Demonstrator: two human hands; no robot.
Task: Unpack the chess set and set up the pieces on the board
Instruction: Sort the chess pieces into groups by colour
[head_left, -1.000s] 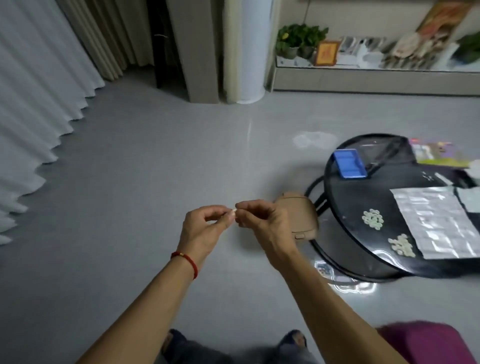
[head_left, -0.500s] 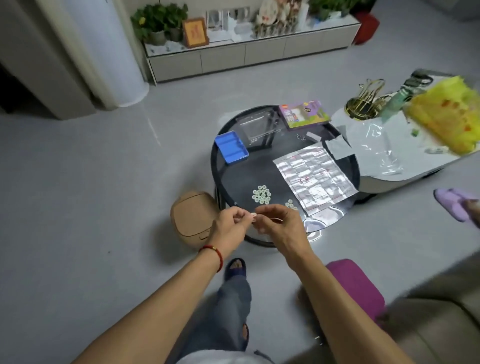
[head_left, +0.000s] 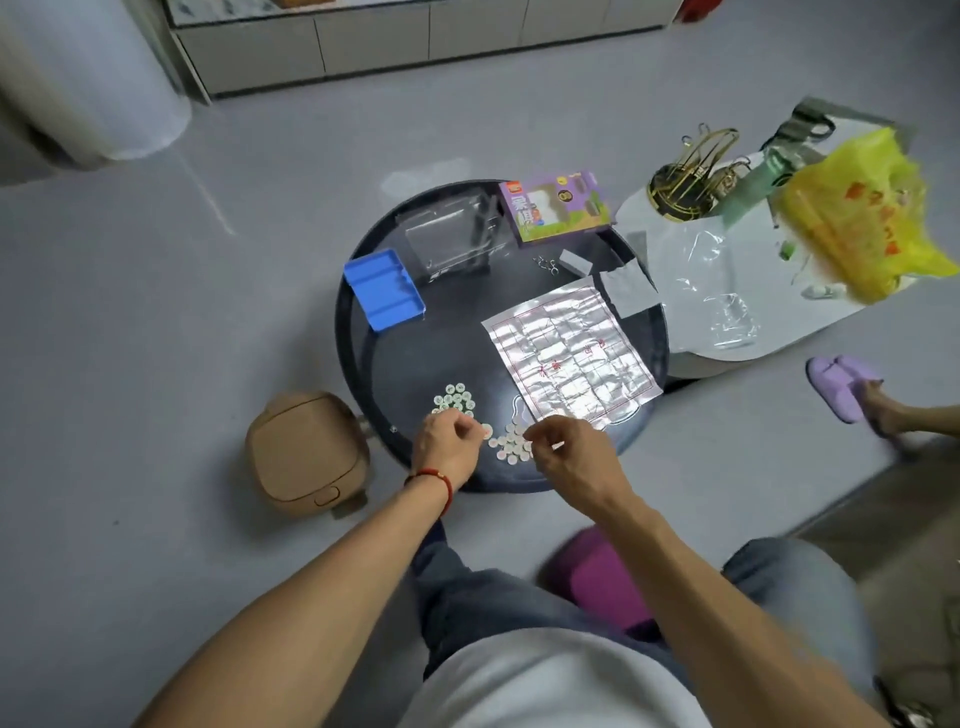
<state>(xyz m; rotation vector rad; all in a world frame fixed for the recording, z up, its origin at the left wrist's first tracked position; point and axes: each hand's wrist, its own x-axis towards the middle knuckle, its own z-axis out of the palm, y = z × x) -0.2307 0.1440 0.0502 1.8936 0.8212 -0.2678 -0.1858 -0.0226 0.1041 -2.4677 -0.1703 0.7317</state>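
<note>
Head view, looking down on a round black table (head_left: 363, 332) at the centre of the frame. The chess board, a creased glossy sheet (head_left: 571, 353) printed with a red grid, lies flat on the right half of the tabletop. The pieces are small pale discs in two loose heaps near the table's lower edge: a left heap (head_left: 454, 399) just above the left hand, and a right heap (head_left: 509, 444) between the two hands, just off the sheet's lower left corner. The left hand (head_left: 449, 447), a red cord at its wrist, has its fingers curled, and one pale disc (head_left: 487, 430) shows at its fingertips; whether it pinches that disc cannot be told. The right hand (head_left: 574, 457) is also curled, thumb and forefinger drawn together over the right heap, and what they hold, if anything, cannot be told. Towards the upper left of the tabletop lies a blue tray (head_left: 384, 288), beside it a clear plastic box (head_left: 447, 239), and at the upper rim a purple carton (head_left: 556, 205). A white table (head_left: 691, 291) to the right carries a yellow bag (head_left: 852, 218) and a gold wire rack (head_left: 685, 182). A tan bin (head_left: 306, 452) stands on the grey floor at lower left of the black table; a lilac slipper (head_left: 841, 384) lies at the right edge
</note>
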